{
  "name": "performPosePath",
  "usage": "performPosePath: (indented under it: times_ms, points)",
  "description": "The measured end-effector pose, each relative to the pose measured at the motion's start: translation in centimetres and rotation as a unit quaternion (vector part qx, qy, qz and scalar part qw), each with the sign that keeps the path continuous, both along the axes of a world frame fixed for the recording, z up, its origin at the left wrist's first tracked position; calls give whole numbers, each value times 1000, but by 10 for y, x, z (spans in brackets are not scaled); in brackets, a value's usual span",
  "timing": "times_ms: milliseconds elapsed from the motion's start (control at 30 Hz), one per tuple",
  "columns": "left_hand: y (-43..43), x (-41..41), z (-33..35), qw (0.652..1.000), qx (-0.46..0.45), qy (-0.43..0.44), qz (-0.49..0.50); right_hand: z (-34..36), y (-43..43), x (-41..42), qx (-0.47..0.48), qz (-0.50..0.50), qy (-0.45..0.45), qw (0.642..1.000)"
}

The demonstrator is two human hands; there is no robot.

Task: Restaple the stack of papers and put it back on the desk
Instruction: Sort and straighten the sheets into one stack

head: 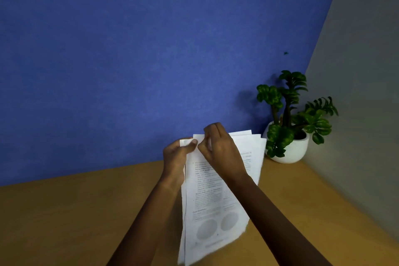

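gripping the white printed stack of papers [212, 205] at its top left corner, the left hand [176, 157] holds it above the brown wooden desk [64, 211]; the right hand [220, 149] pinches that corner.

The stack of papers [216, 196] is white with grey-black printed text, some lines bolder, plus two pale grey ovals near the bottom of the top sheet. The counter [64, 218] is a warm tan brown. The far wall [129, 60] is solid deep blue, the right wall [362, 93] plain grey. The potted plant [289, 106] has glossy dark green leaves in a white pot [295, 151].
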State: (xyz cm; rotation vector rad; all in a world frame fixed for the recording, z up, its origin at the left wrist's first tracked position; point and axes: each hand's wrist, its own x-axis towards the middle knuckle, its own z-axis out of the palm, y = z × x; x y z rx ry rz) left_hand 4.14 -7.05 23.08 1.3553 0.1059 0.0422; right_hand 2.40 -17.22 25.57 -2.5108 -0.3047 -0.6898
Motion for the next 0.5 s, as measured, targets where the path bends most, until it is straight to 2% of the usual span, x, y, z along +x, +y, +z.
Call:
performPosePath:
  times_ms: [167, 300, 500]
  points:
    - [5, -1, -3, 999, -31, -12, -4, 2, -12, 11, -18, 18, 69, 997]
    - [6, 0, -2, 999, -36, -16, -2, 5, -13, 15, 25, 50, 78, 995]
    - [7, 1, -2, 998, -24, -45, -20, 6, -12, 20, 14, 36, 74, 997]
